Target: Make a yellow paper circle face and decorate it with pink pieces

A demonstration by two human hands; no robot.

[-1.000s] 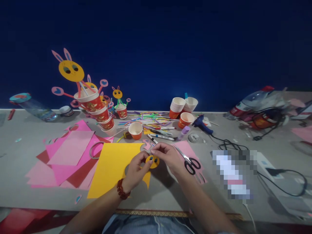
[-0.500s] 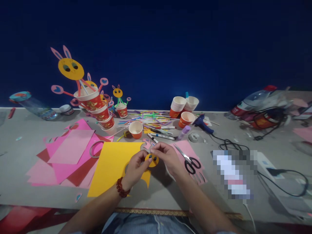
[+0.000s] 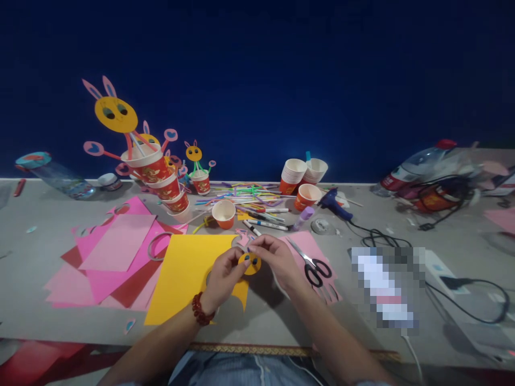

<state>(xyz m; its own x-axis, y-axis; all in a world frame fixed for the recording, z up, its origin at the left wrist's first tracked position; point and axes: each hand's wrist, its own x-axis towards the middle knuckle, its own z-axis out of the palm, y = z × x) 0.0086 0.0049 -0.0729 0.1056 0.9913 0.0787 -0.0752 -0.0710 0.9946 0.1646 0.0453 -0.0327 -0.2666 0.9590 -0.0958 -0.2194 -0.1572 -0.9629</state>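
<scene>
My left hand (image 3: 225, 271), with a reddish-brown bead bracelet at the wrist, pinches a round yellow paper face (image 3: 253, 265) by its left side. Two dark eyes show on the face. At its top edge, my right hand (image 3: 277, 262) has thumb and forefinger pressed together on a small piece, partly bluish, too hidden to name. Under my left hand lies a yellow paper sheet (image 3: 189, 268) with curved cut-outs. Black-handled scissors (image 3: 314, 269) rest on pink paper (image 3: 302, 241) just right of my right hand.
Stacked red cups (image 3: 155, 171) bearing yellow rabbit figures stand back left, near layered pink papers (image 3: 116, 241). Behind my hands are pipe cleaners (image 3: 249, 193), markers (image 3: 265, 224) and a paper cup (image 3: 223, 214). A blue glue gun (image 3: 336, 205) trails its black cord on the right.
The yellow face has shifted very slightly left and down in my fingers. Both hands keep nearly the same place and hold.
</scene>
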